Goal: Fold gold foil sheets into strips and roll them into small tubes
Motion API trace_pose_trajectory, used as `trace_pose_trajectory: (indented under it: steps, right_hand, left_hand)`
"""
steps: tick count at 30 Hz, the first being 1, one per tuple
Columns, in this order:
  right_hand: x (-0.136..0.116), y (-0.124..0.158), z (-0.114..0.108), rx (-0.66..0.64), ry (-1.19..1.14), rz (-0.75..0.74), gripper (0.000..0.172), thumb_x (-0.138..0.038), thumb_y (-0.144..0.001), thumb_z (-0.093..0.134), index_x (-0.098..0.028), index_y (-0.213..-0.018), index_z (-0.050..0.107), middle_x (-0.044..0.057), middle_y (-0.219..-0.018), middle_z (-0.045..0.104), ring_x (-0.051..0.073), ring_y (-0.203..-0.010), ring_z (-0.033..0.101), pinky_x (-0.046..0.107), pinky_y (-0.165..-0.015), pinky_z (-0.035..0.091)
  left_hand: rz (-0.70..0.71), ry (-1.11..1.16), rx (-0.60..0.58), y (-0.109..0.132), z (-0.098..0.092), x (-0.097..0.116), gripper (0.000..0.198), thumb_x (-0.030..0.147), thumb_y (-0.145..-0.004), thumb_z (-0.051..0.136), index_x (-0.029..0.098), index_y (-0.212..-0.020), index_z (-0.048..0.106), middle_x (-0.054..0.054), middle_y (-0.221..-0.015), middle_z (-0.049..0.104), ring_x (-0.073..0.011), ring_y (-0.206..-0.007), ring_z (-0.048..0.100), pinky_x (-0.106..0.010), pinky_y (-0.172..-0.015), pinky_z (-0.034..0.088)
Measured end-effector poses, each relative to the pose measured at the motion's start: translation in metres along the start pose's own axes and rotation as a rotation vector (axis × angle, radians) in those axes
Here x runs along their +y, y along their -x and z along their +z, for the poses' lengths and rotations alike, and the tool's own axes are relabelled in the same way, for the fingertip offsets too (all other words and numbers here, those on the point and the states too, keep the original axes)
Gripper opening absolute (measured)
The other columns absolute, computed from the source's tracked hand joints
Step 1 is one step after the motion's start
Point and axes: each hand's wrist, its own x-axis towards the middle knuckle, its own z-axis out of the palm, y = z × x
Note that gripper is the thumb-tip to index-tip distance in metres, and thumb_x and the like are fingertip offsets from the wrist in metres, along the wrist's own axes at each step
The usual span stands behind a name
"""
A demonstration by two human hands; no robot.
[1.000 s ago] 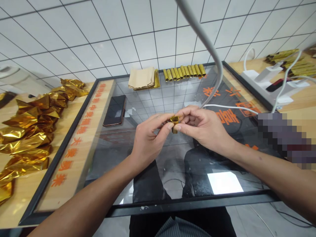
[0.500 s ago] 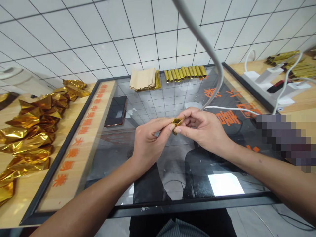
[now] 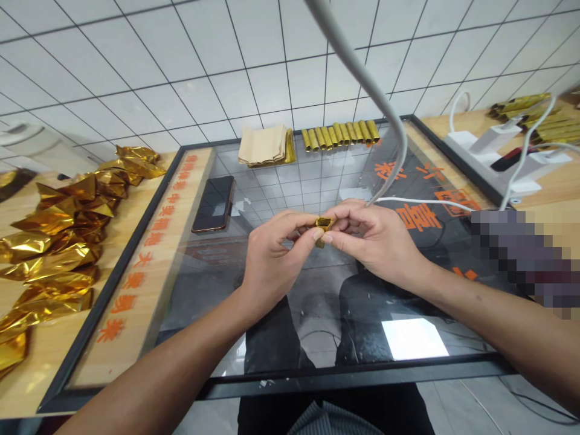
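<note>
A small gold paper tube [image 3: 323,224], its open end facing up toward me, is held between both hands above the glass tabletop. My left hand [image 3: 274,254] pinches its left side with thumb and fingers. From the right, my right hand [image 3: 374,235] pinches the other side, the two thumbs nearly touching in front. The lower part of the tube is mostly hidden by the fingers. Beyond the hands, a row of several gold paper tubes [image 3: 339,135] lies by the wall, beside a stack of gold-backed paper sheets [image 3: 261,145].
A phone [image 3: 212,204] lies left on the glass table [image 3: 281,302]. Folded gold foil pieces [image 3: 58,241] cover the wooden surface at left. A grey hose-like cord [image 3: 362,72] hangs down in front. At right are a power strip [image 3: 480,160] and more gold rolls [image 3: 521,112].
The tube's open end has gone from a pointed, diamond-like shape to a more squared one. Both hands stay in nearly the same place, with slight finger shifts.
</note>
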Motion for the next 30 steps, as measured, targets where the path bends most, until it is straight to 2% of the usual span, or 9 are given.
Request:
trace_pose_trajectory:
  steps: [2,7,12,18,22,30]
  right_hand:
    - [-0.0002,0.0000,-0.0001,-0.004,0.025,-0.012,0.015,-0.029,-0.092,0.086,-0.023,-0.104,0.082,0.003,-0.087,0.079,0.019,-0.078,0.074,0.032,-0.069,0.058]
    - [0.0009,0.0006,0.0001,0.006,0.027,-0.003,0.020,-0.030,-0.091,0.087,-0.023,-0.109,0.082,0.002,-0.086,0.079,0.019,-0.076,0.075,0.033,-0.070,0.059]
    - [0.0019,0.0001,0.0008,-0.002,0.019,0.042,0.027,-0.032,-0.089,0.087,-0.021,-0.113,0.082,0.003,-0.086,0.079,0.018,-0.073,0.073,0.032,-0.066,0.058]
    - [0.0019,-0.0006,-0.0004,-0.046,-0.043,0.046,0.019,-0.036,-0.094,0.084,-0.021,-0.107,0.081,0.003,-0.085,0.080,0.019,-0.074,0.074,0.031,-0.065,0.056]
    - [0.0019,-0.0009,-0.0018,-0.048,0.046,-0.044,0.012,-0.033,-0.098,0.080,-0.025,-0.105,0.084,0.003,-0.084,0.080,0.021,-0.079,0.073,0.034,-0.068,0.056]
    - [0.0010,0.0004,-0.0053,-0.060,0.269,-0.212,0.018,-0.034,-0.108,0.068,-0.031,-0.113,0.085,0.002,-0.106,0.083,0.023,-0.095,0.075,0.037,-0.083,0.057]
  left_hand:
    - [0.021,-0.017,0.016,0.0000,0.0000,0.0008,0.010,0.019,-0.099,0.077,0.026,-0.103,0.082,0.000,-0.096,0.083,-0.0153,-0.086,0.075,-0.028,-0.074,0.060]
    - [0.058,-0.035,0.021,0.0003,0.0005,0.0010,0.012,0.021,-0.103,0.073,0.027,-0.101,0.083,0.000,-0.096,0.084,-0.0162,-0.086,0.075,-0.031,-0.078,0.060]
    - [-0.073,0.126,-0.002,-0.0004,-0.0003,-0.0037,0.012,0.024,-0.103,0.074,0.028,-0.105,0.085,-0.001,-0.096,0.082,-0.0153,-0.082,0.073,-0.029,-0.072,0.060]
    - [-0.096,0.156,-0.040,-0.0022,-0.0021,-0.0069,0.013,0.026,-0.104,0.072,0.028,-0.106,0.085,-0.002,-0.098,0.081,-0.0170,-0.085,0.074,-0.029,-0.072,0.063]
    - [-0.084,0.125,-0.023,-0.0026,-0.0022,-0.0033,0.011,0.024,-0.102,0.073,0.026,-0.102,0.084,-0.002,-0.096,0.081,-0.0167,-0.085,0.074,-0.028,-0.072,0.062]
    - [0.000,0.023,0.002,-0.0037,-0.0031,0.0004,0.012,0.017,-0.100,0.074,0.026,-0.097,0.081,0.000,-0.094,0.081,-0.0152,-0.086,0.073,-0.027,-0.071,0.059]
